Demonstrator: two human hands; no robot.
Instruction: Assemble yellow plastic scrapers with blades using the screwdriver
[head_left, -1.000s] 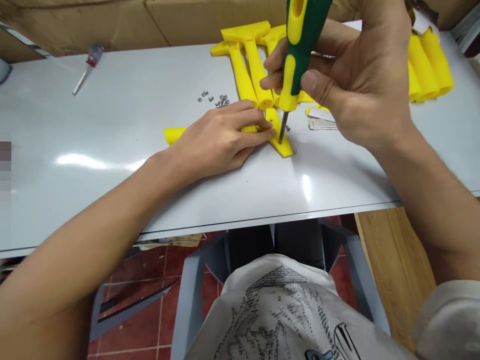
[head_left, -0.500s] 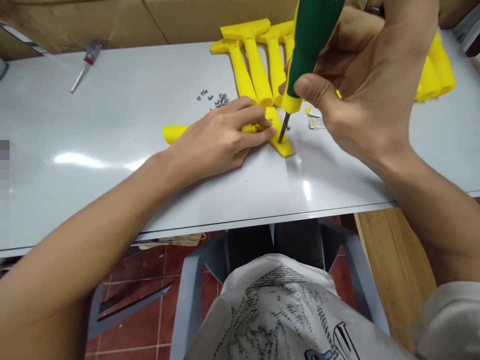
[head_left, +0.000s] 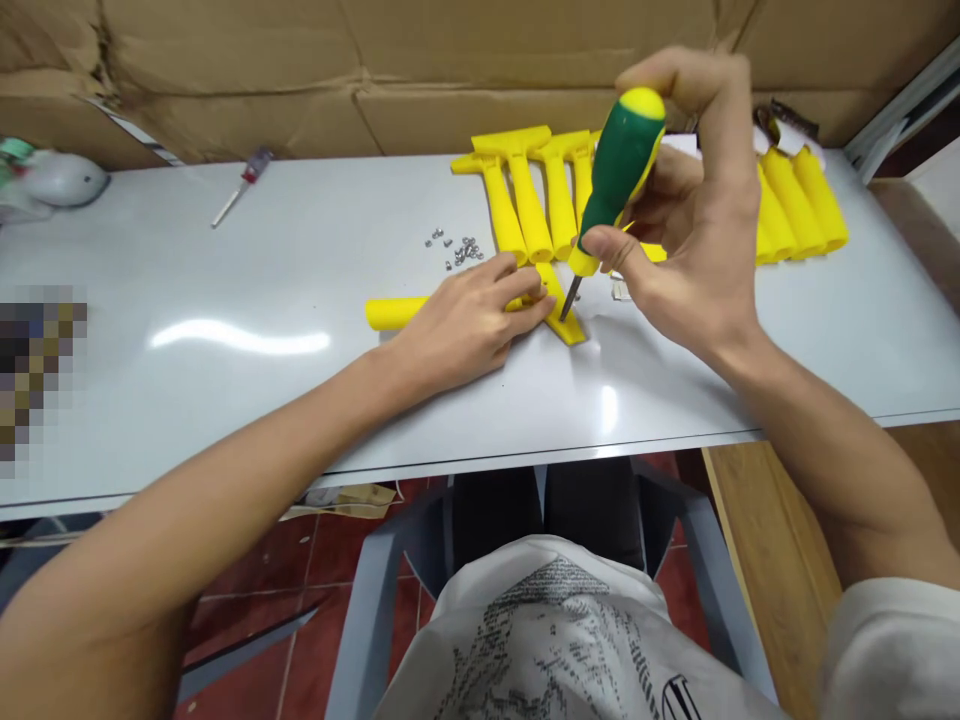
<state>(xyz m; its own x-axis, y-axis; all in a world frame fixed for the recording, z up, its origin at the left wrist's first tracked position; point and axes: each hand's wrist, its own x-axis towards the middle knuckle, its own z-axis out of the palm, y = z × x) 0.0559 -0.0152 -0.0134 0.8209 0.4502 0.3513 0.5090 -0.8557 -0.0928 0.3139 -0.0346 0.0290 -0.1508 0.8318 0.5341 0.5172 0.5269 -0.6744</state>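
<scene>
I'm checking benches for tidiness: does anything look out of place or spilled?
The small screws lie loose on the table beyond the left hand, a few apart from the cluster, with no container around them. Nothing else stands out.

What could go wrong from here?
1. The green-and-yellow screwdriver in the right hand stands slanted, its tip close to the fingers of the left hand; a slip could jab them.
2. The yellow T-shaped piece seems steadied only by the left hand, with no clamp in sight, so it might twist under the driver.
3. Loose screws lie just beyond that hand; a careless sweep could scatter them.
</scene>
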